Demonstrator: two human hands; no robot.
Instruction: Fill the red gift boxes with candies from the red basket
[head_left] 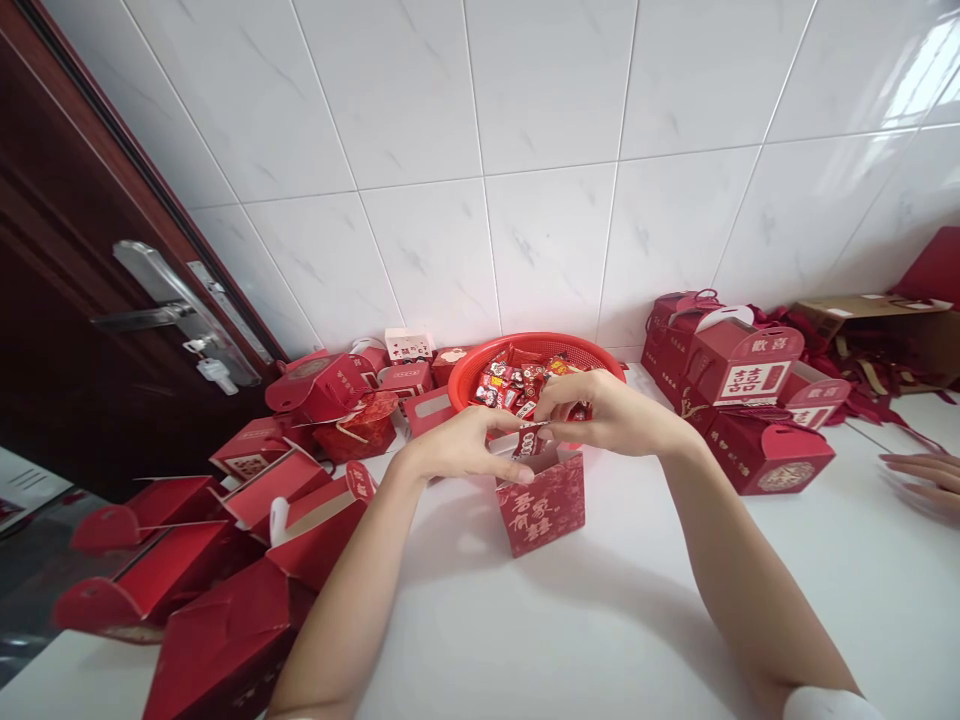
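Note:
A small red candy box (pixel 544 508) with pale gold lettering stands upright on the white table, its top open. My left hand (pixel 469 445) is at the box's left rim, with the thumb over the upper edge and the fingers curled above; part of its grip is hidden. Just over the opening, my right hand (pixel 604 412) pinches a small wrapped candy (pixel 528 440), dark red with white marks. The left fingertips are close to this candy. Behind both hands, a red plastic basket (pixel 469 372) holds many red-wrapped candies (pixel 504 385).
Several red boxes (pixel 225 620) crowd the left side, some with open flaps. Closed boxes (pixel 757 450) are stacked at right, near a cardboard carton (pixel 874 315). Another person's hand (pixel 930 475) rests at the right edge. A tiled wall (pixel 555 240) rises behind; a door handle (pixel 161 312) is left.

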